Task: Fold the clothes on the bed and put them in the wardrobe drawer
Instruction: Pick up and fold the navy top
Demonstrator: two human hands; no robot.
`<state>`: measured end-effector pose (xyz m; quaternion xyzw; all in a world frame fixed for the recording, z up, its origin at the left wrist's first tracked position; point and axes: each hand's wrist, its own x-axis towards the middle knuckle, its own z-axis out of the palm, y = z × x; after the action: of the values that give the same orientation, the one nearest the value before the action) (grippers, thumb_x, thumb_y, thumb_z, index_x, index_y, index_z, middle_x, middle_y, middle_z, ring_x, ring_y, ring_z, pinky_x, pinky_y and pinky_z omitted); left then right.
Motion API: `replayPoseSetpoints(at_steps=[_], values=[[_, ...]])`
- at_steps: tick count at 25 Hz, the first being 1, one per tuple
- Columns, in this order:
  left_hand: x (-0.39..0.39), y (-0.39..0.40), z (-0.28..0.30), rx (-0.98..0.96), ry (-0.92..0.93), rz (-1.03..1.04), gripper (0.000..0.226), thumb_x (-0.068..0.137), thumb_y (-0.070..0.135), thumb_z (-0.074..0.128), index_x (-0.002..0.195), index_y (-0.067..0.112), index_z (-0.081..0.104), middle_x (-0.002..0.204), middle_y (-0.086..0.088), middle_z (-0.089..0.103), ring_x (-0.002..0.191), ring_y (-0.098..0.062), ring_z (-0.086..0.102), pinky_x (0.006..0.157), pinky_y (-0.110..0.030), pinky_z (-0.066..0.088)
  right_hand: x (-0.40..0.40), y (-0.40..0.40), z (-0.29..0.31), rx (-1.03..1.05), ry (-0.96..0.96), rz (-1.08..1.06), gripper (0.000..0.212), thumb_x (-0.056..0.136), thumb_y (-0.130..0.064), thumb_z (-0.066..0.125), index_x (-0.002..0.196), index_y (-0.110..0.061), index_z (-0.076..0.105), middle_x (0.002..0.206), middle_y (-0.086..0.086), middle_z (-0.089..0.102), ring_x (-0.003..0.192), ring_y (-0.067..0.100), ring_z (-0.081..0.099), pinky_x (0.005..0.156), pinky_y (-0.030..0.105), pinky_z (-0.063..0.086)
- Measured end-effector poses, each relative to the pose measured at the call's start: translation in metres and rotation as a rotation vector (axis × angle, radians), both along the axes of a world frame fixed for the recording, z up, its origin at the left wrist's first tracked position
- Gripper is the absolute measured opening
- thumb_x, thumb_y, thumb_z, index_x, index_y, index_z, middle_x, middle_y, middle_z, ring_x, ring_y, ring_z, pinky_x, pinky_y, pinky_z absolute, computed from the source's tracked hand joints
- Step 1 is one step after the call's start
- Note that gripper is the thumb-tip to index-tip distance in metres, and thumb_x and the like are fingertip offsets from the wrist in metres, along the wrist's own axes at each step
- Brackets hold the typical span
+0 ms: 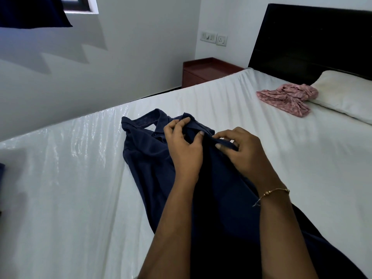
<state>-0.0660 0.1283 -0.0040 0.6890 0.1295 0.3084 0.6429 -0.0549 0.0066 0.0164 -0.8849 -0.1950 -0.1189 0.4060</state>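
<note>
Lying mid-frame on the bed (80,178), the navy polo shirt (145,158) is pinched near its collar by the left hand (185,146) and right hand (241,150).

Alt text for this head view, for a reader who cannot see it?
Left hand and right hand pinch a navy collared shirt lying on a white-sheeted bed. A crumpled pink patterned garment lies beside a white pillow.

Bare arms; gold bracelet (271,193), maybe beaded
</note>
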Motion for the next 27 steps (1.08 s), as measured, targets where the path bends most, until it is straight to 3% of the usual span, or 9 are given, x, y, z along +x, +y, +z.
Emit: replayPoseSetpoints(at_steps=[4, 9, 12, 15, 19, 21, 24, 27], values=[[-0.001, -0.002, 0.002, -0.019, -0.02, -0.046, 0.037, 0.082, 0.012, 0.069, 0.117, 0.017, 0.057, 0.118, 0.01, 0.038, 0.11, -0.001, 0.043, 0.084, 0.006, 0.029, -0.002, 0.004, 0.0, 0.047, -0.082, -0.059, 0.014, 0.081, -0.019, 0.071, 0.092, -0.01, 0.073, 0.078, 0.0, 0.054, 0.071, 0.009, 0.054, 0.063, 0.007, 0.04], [-0.004, -0.003, 0.007, 0.005, -0.042, -0.161, 0.035, 0.085, 0.009, 0.066, 0.118, 0.017, 0.058, 0.119, 0.009, 0.039, 0.11, -0.002, 0.044, 0.088, 0.001, 0.034, 0.001, 0.009, 0.002, 0.114, -0.152, -0.101, 0.013, 0.086, -0.014, 0.065, 0.092, -0.004, 0.071, 0.084, 0.008, 0.065, 0.075, 0.016, 0.059, 0.064, 0.014, 0.044], [-0.004, -0.004, 0.007, -0.075, 0.01, -0.07, 0.041, 0.084, 0.014, 0.068, 0.123, 0.017, 0.055, 0.12, 0.012, 0.036, 0.113, -0.005, 0.042, 0.094, -0.005, 0.035, -0.003, 0.008, 0.0, 0.284, 0.015, -0.026, 0.012, 0.089, -0.012, 0.06, 0.09, -0.005, 0.071, 0.085, 0.006, 0.071, 0.08, 0.018, 0.065, 0.076, 0.028, 0.053], [-0.005, -0.004, 0.008, -0.088, 0.03, -0.066, 0.044, 0.085, 0.014, 0.067, 0.125, 0.016, 0.053, 0.118, 0.012, 0.036, 0.109, -0.003, 0.041, 0.089, 0.001, 0.033, -0.005, 0.006, -0.004, 0.415, 0.218, 0.027, 0.016, 0.092, -0.013, 0.057, 0.09, -0.001, 0.068, 0.086, 0.018, 0.07, 0.084, 0.035, 0.064, 0.081, 0.046, 0.052], [-0.007, 0.0, 0.009, -0.089, 0.052, -0.108, 0.047, 0.085, 0.004, 0.063, 0.128, 0.017, 0.052, 0.123, 0.009, 0.038, 0.09, 0.006, 0.046, 0.08, -0.003, 0.042, -0.008, 0.009, -0.003, 0.424, 0.339, 0.038, 0.012, 0.09, -0.011, 0.058, 0.084, -0.008, 0.068, 0.083, 0.012, 0.071, 0.08, 0.023, 0.065, 0.079, 0.039, 0.053], [-0.007, 0.003, 0.011, -0.227, 0.1, -0.245, 0.053, 0.083, -0.008, 0.051, 0.128, 0.019, 0.053, 0.127, 0.005, 0.048, 0.076, -0.001, 0.05, 0.063, -0.013, 0.046, -0.006, 0.011, -0.004, 0.435, 0.232, -0.132, 0.011, 0.089, -0.013, 0.061, 0.081, -0.009, 0.067, 0.082, 0.012, 0.069, 0.077, 0.025, 0.063, 0.071, 0.033, 0.051], [-0.011, 0.005, 0.021, -0.53, 0.095, -0.49, 0.056, 0.079, -0.02, 0.038, 0.116, 0.015, 0.059, 0.098, -0.002, 0.066, 0.074, -0.012, 0.057, 0.053, -0.018, 0.049, -0.001, 0.01, -0.002, 0.304, -0.133, -0.548, 0.014, 0.089, -0.013, 0.059, 0.088, 0.0, 0.065, 0.086, 0.008, 0.058, 0.072, 0.021, 0.05, 0.062, 0.019, 0.03], [-0.015, 0.004, 0.023, -0.591, 0.063, -0.591, 0.039, 0.08, -0.022, 0.043, 0.09, 0.014, 0.055, 0.082, -0.004, 0.061, 0.063, -0.008, 0.061, 0.053, -0.018, 0.051, -0.001, 0.014, -0.003, 0.279, -0.299, -0.561, 0.016, 0.089, -0.009, 0.058, 0.088, 0.006, 0.063, 0.083, 0.008, 0.049, 0.07, 0.018, 0.043, 0.056, 0.016, 0.024]])
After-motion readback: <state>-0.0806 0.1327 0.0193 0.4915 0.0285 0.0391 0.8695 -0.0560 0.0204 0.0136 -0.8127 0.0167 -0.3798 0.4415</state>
